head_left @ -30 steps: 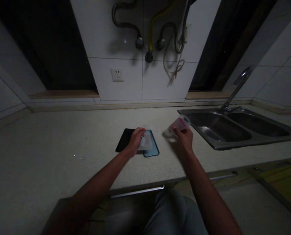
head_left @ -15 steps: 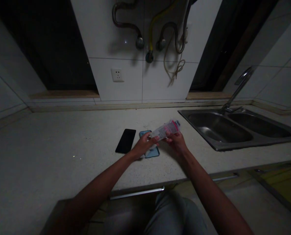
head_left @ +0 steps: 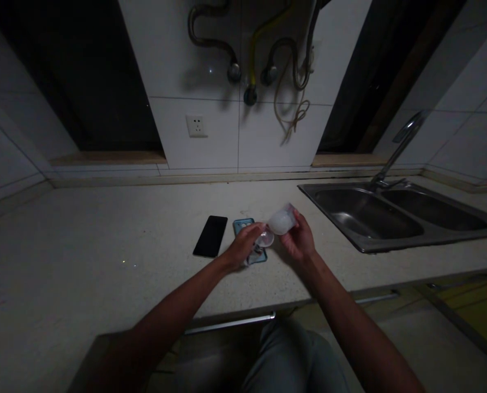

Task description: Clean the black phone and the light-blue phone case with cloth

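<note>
In the head view my right hand [head_left: 299, 237] is closed on a whitish, translucent plastic packet [head_left: 282, 219], now tilted and bulging towards me. My left hand [head_left: 243, 244] is closed on a clear, rounded piece of plastic [head_left: 264, 238] just left of the packet. Whether the two plastic pieces are joined is unclear in the dim light. Beneath my left hand lies a blue phone case [head_left: 261, 255], partly covered by the hand and the plastic. A black smartphone [head_left: 210, 236] lies flat on the counter to the left of the case.
The pale speckled countertop [head_left: 157, 218] runs along a tiled wall. To the right is a steel double sink [head_left: 366, 213] with a curved faucet [head_left: 398, 147]. A socket [head_left: 196, 125] and several hoses are on the wall. A drawer handle [head_left: 230, 323] sits below the counter edge.
The packet has been turned, so its pink-marked side no longer shows. A rounded clear plastic part now appears at my left hand. The phone and case have stayed put.
</note>
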`<state>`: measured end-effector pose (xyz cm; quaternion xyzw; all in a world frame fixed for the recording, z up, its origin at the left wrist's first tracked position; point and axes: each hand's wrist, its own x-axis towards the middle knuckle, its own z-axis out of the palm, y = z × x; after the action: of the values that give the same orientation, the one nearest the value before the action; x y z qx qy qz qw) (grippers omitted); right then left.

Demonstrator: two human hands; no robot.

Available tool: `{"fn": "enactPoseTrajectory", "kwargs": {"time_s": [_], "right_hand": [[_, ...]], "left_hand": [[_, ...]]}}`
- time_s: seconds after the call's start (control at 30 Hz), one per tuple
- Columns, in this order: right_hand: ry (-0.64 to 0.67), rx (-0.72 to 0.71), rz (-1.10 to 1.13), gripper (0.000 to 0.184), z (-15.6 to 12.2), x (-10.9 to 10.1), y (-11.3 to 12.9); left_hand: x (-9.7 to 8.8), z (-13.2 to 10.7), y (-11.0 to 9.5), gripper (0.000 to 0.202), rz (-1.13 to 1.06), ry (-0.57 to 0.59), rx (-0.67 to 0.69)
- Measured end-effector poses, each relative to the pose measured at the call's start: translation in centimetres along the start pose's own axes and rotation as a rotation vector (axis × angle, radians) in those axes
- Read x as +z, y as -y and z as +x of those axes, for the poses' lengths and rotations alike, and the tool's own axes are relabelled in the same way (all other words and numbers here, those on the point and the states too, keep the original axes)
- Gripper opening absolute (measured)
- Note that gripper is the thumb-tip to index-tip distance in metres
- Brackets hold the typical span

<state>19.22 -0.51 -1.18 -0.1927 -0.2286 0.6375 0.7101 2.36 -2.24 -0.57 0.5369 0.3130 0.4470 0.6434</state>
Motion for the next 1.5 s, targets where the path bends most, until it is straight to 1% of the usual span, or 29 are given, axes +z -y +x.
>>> {"fn": "enactPoseTrajectory", "kwargs": {"time_s": [0.1, 0.13, 0.23, 0.27, 0.33, 0.4, 0.47, 0.57, 0.67, 0.73, 0.87, 0.97, 1.2, 1.3, 1.43, 1.5], "right_hand": [[-0.039, -0.064, -0.042, 0.027, 0.2, -0.3, 0.3], [-0.075, -0.098, -0.059, 0.027, 0.3, -0.4, 0.4], [-0.202, -0.217, -0.14, 0.032, 0.6, -1.0, 0.8], [-0.23, -0.263, -0.183, 0.033, 0.7, -1.2, 0.9], [-0.25, -0.354, -0.281, 0.035, 0.8, -1.3, 1.0], [-0.227, -0.406, -0.367, 0.037, 0.7, -1.2, 0.9], [-0.183, -0.399, -0.432, 0.04, 0.5, -1.0, 0.4], [-0.116, -0.369, -0.526, 0.046, 0.0, -0.8, -0.6], [-0.067, -0.35, -0.65, 0.044, -0.4, -0.8, -1.2], [-0.067, -0.334, -0.727, 0.04, -0.7, -0.9, -1.3], [-0.115, -0.336, -0.819, 0.034, -1.1, -0.8, -1.1], [-0.126, -0.357, -0.831, 0.034, -1.3, -0.4, -1.0], [-0.118, -0.384, -0.796, 0.043, -1.2, -0.1, -1.2], [-0.112, -0.388, -0.79, 0.04, -1.1, -0.4, -1.1], [-0.17, -0.406, -0.807, 0.033, -1.0, -0.8, -1.0], [-0.191, -0.416, -0.787, 0.032, -0.8, -0.9, -1.0]], "left_hand": [[0.0, 0.7, 0.0, 0.051, -0.161, -0.07, -0.098], [-0.2, 1.0, 0.0, 0.047, -0.226, -0.115, -0.117], [-1.0, 1.7, 0.2, 0.025, -0.362, -0.277, -0.116], [-1.2, 1.9, 0.2, 0.024, -0.378, -0.318, -0.116], [-1.6, 2.0, 0.2, 0.035, -0.386, -0.364, -0.133], [-1.7, 2.0, 0.3, 0.044, -0.39, -0.37, -0.166], [-1.7, 2.0, 0.4, 0.046, -0.408, -0.357, -0.181], [-1.4, 2.0, 0.8, 0.041, -0.431, -0.314, -0.189], [-1.1, 2.0, 1.1, 0.036, -0.431, -0.287, -0.198], [-0.9, 1.9, 1.2, 0.036, -0.431, -0.284, -0.208], [-0.5, 1.7, 1.3, 0.038, -0.415, -0.25, -0.233], [-0.4, 1.6, 1.2, 0.036, -0.41, -0.251, -0.246], [-0.6, 1.7, 1.1, 0.023, -0.428, -0.274, -0.238], [-0.6, 1.7, 1.1, 0.024, -0.429, -0.274, -0.25], [-0.6, 1.7, 1.3, 0.031, -0.428, -0.267, -0.243], [-0.6, 1.7, 1.4, 0.032, -0.417, -0.257, -0.244]]}}
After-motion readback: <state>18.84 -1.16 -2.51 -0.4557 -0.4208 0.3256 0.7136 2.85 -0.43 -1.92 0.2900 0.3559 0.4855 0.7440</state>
